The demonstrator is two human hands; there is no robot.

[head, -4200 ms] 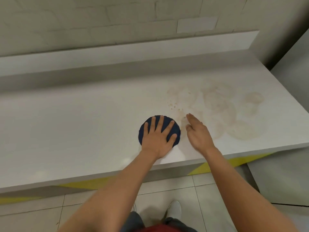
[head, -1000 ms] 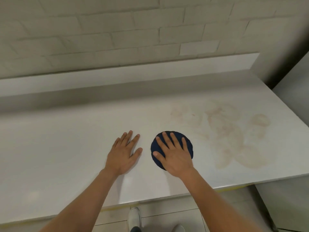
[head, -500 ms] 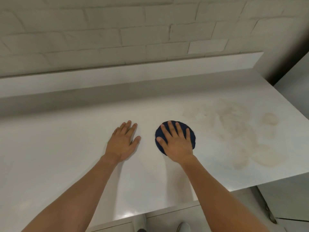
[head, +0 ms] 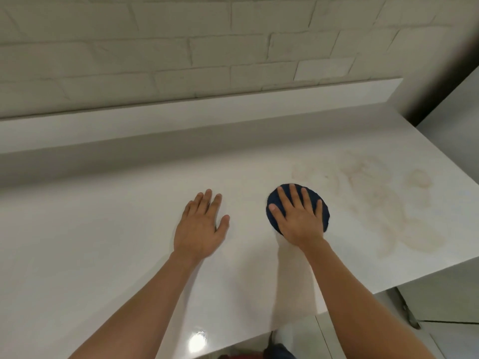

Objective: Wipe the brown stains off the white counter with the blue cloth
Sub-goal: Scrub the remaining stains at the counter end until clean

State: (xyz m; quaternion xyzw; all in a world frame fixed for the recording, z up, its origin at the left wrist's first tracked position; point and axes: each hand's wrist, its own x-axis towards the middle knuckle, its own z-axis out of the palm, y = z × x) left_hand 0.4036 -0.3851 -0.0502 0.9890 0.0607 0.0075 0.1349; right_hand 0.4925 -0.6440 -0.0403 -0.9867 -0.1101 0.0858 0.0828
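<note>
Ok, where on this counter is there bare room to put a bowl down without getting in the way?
The widest bare patch of the counter lies beyond the left hand, running to the frame's left edge. The back strip along the raised ledge is also free. It is busy where the right hand presses the cloth, with the stains just past it.

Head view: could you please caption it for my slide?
Right hand presses blue cloth beside brown stains; left hand flat.
</note>
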